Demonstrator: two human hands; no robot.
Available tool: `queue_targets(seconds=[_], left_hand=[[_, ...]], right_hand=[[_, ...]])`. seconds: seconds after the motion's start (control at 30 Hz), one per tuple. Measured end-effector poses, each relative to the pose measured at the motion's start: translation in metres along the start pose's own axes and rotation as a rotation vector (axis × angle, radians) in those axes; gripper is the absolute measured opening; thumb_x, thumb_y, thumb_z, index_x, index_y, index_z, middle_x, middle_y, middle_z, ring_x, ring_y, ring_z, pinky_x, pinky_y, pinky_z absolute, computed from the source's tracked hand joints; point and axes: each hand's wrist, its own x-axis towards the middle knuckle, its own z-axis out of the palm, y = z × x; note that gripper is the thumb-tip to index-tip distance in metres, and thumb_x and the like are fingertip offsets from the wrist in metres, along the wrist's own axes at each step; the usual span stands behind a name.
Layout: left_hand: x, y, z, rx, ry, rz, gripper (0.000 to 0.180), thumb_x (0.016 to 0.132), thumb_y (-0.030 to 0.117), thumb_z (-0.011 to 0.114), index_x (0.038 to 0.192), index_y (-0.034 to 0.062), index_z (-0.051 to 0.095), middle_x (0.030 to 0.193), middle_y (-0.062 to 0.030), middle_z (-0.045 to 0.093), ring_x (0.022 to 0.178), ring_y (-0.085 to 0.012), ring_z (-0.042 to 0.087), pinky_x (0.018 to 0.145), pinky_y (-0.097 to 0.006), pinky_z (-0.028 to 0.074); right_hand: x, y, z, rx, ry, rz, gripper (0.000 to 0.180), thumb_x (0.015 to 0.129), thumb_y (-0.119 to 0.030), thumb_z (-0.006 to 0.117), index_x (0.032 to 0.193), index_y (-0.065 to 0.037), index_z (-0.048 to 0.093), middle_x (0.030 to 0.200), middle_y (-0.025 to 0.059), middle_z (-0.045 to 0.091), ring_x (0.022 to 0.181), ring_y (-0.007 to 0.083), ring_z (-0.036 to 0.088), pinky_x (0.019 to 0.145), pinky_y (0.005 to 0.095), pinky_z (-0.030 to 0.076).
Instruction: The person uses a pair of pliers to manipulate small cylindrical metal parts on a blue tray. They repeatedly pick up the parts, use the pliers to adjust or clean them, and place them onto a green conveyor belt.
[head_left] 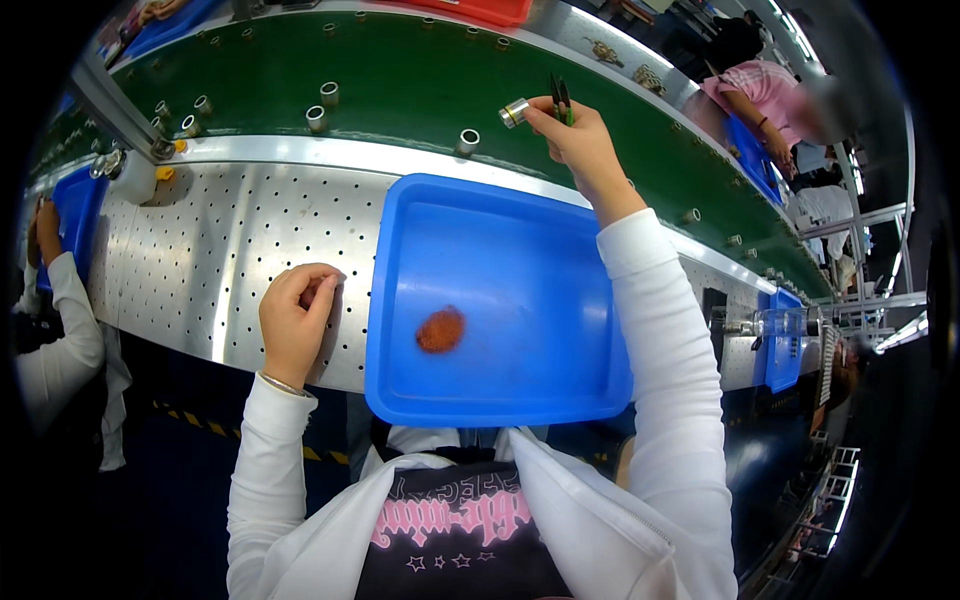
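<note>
While the right hand point(575, 140) is reaching over the green conveyor belt point(420, 80) at upper centre, I am seeing it pinching a small silver cylinder point(514, 112) and dark tweezers point(560, 98). Left hand point(297, 315) is resting curled shut on the perforated table point(230, 240), left of centre, holding nothing visible. Blue tray point(500, 260) is sitting centre-frame, carrying a reddish-brown lump point(441, 329).

I note a glossy blue plastic tray point(500, 300), a perforated brushed-metal tabletop point(250, 250), a matt green conveyor belt point(400, 90), and shiny metal sleeves point(467, 141).
</note>
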Motion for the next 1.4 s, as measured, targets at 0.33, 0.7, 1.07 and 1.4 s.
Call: queue_targets(seconds=[0.33, 0.7, 1.07, 1.4], left_hand=[[-0.001, 0.007, -0.002, -0.060, -0.028, -0.048, 0.009, 0.083, 0.008, 0.059, 0.085, 0.0042, 0.067, 0.071, -0.0016, 0.059, 0.059, -0.0088, 0.048, 0.055, -0.022, 0.039], [-0.024, 0.139, 0.007, -0.546, -0.409, 0.027, 0.024, 0.087, 0.005, 0.052, 0.110, 0.0016, 0.056, 0.097, -0.0048, 0.057, 0.082, -0.0086, 0.054, 0.072, -0.021, 0.043], [-0.038, 0.147, 0.065, -0.820, -0.548, -0.136, 0.042, 0.081, -0.003, 0.060, 0.121, 0.0030, 0.050, 0.109, -0.0098, 0.054, 0.094, -0.0142, 0.059, 0.079, -0.025, 0.049], [-0.043, 0.142, 0.073, -0.718, -0.519, -0.092, 0.044, 0.080, -0.004, 0.061, 0.122, 0.0002, 0.048, 0.109, -0.0086, 0.054, 0.098, -0.0143, 0.057, 0.086, -0.026, 0.048]], right_hand=[[-0.082, -0.028, -0.028, 0.316, -0.132, 0.000, 0.020, 0.082, -0.018, 0.066, 0.094, -0.002, 0.063, 0.063, -0.0058, 0.048, 0.049, 0.0018, 0.033, 0.044, 0.0192, 0.024], [-0.144, -0.021, -0.025, 0.699, -0.472, 0.046, 0.017, 0.088, -0.017, 0.057, 0.099, -0.004, 0.058, 0.072, 0.0013, 0.051, 0.046, 0.0009, 0.029, 0.041, 0.0177, 0.020], [-0.198, -0.035, -0.006, 0.043, -0.142, -0.183, 0.018, 0.077, -0.003, 0.066, 0.095, -0.003, 0.063, 0.075, 0.0013, 0.058, 0.070, 0.0082, 0.056, 0.060, 0.0211, 0.045], [-0.216, -0.017, 0.011, 0.093, 0.041, -0.258, 0.012, 0.076, -0.001, 0.067, 0.086, -0.002, 0.062, 0.076, 0.0033, 0.059, 0.060, 0.0078, 0.049, 0.053, 0.0208, 0.039]])
